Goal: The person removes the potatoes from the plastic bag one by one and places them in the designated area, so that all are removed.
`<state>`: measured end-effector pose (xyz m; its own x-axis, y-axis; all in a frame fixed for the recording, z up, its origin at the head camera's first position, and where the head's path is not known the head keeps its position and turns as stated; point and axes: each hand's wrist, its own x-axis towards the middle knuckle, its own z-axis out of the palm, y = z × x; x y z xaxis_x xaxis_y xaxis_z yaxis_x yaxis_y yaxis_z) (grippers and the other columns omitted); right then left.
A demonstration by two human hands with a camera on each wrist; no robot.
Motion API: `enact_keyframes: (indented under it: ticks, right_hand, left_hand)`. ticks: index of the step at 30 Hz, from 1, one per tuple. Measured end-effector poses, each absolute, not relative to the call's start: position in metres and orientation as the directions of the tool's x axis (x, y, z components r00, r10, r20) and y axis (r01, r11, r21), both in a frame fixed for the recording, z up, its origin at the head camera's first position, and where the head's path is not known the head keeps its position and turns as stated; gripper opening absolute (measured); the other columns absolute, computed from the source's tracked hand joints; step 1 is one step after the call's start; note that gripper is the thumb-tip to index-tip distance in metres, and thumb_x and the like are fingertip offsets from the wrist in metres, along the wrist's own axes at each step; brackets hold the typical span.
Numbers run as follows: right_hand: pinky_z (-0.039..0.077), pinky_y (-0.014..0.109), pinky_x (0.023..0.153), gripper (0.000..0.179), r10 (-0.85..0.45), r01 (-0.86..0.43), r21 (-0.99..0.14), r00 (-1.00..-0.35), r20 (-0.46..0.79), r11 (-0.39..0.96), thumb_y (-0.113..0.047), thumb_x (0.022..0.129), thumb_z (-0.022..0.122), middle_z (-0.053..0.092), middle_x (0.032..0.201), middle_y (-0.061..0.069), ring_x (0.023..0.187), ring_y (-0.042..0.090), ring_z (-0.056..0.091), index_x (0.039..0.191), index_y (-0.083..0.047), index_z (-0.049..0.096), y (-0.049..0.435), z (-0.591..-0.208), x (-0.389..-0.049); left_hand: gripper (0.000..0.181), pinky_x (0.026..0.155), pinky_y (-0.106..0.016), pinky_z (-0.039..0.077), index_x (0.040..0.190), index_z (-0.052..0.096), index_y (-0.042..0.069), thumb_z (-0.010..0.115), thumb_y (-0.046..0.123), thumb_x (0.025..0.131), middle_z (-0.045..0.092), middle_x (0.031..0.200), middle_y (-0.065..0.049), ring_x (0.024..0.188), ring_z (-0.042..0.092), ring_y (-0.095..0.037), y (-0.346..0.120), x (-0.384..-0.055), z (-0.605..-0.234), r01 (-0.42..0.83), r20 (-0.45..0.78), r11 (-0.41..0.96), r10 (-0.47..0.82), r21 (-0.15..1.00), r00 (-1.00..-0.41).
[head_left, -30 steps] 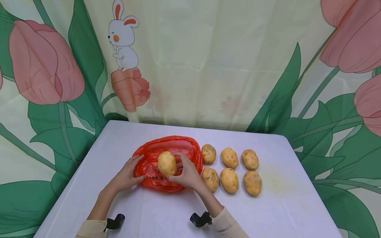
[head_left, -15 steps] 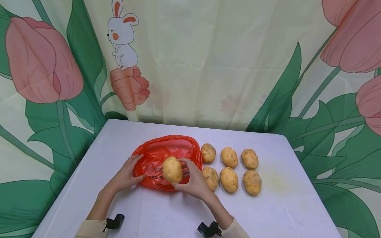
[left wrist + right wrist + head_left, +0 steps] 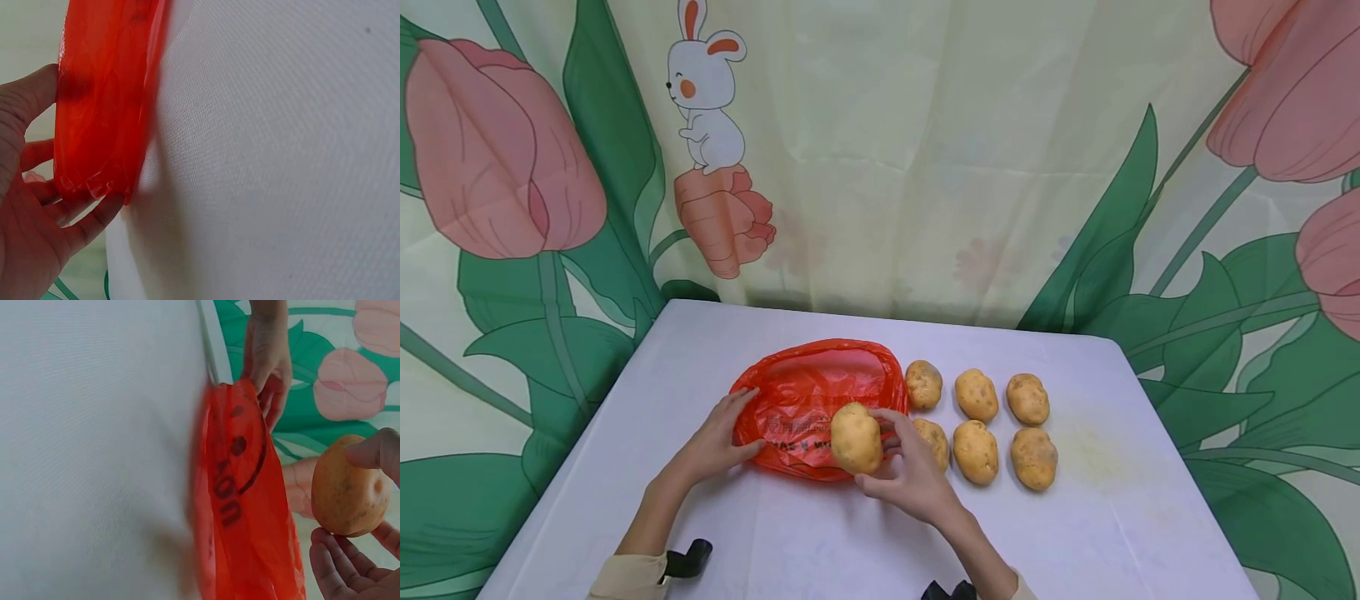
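A red plastic bag [image 3: 820, 375] with dark print lies on the table, its wide mouth facing up. My left hand [image 3: 718, 437] holds the bag's left end; in the left wrist view, thumb and fingertips [image 3: 112, 203] lie on either side of the red film [image 3: 103, 112]. Over the bag's front right part, my right hand [image 3: 913, 475] grips a yellow-brown potato [image 3: 855, 437] between thumb and fingers. The right wrist view shows this potato [image 3: 350, 487] raised, apart from the bag [image 3: 250, 494]. No potato shows inside the bag.
Right of the bag, several potatoes lie in two rows on the white-covered table [image 3: 1120, 500]; the front-left potato [image 3: 934, 442] is partly hidden by my right hand. A printed curtain [image 3: 880, 167] with tulips and a rabbit hangs behind the table's far edge.
My right hand has moved right and toward me with the potato, from the bag's middle to its front right part. My left hand stays at the bag's left end.
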<state>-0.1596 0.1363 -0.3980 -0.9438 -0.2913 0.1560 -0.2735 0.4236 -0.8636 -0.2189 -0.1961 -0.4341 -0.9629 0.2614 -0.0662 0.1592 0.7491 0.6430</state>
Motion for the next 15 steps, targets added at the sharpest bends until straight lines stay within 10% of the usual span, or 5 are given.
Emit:
enact_keyframes:
  ticks: [15]
  right_hand:
    - [0.059, 0.04, 0.091, 0.085, -0.165, -0.209, -0.855, -0.975, 0.147, 0.475, -0.006, 0.069, 0.091, 0.058, 0.121, -0.006, 0.099, 0.014, 0.062, 0.14, -0.03, 0.05, 0.163, -0.391, -0.142]
  left_hand:
    - [0.091, 0.103, -0.069, 0.044, 0.158, 0.029, 0.004, 0.08, 0.024, 0.086, 0.026, 0.16, -0.029, 0.144, 0.028, -0.053, -0.196, -0.218, -0.433, 0.154, -0.073, 0.749, 0.26, 0.644, -0.963]
